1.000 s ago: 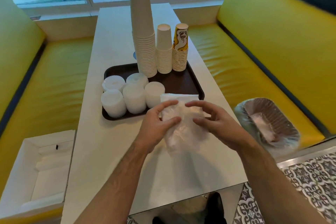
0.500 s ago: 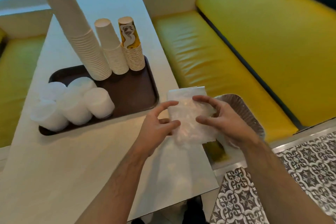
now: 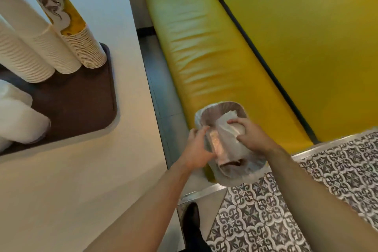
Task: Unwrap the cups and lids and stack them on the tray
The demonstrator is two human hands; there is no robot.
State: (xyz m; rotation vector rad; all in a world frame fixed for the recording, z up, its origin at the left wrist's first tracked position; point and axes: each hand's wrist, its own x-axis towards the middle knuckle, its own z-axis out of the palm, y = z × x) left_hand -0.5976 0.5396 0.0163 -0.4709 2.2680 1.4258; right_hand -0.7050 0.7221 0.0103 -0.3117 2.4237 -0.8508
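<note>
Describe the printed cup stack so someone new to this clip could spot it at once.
Start at the dark brown tray on the white table. Three stacks of upturned paper cups stand along its far side. The printed cup stack is the rightmost, nearest the yellow bench; it alone is yellow and brown, while its neighbours are plain white.

Yellow padded bench seat [image 3: 206,51] with creased vinyl cushion, up and beyond the hands; its yellow backrest [image 3: 306,32] rises farther right. Round brown bin lined with clear plastic [image 3: 241,176] directly below the hands, standing at the bench's near end. Grey-and-white patterned floor tiles [image 3: 263,217] below and to the right of the hands, edged by a metal strip [image 3: 319,147]. White tabletop [image 3: 61,180] spreads to the left. Black shoe [image 3: 192,223] on the floor, lower down near the bottom edge.
</note>
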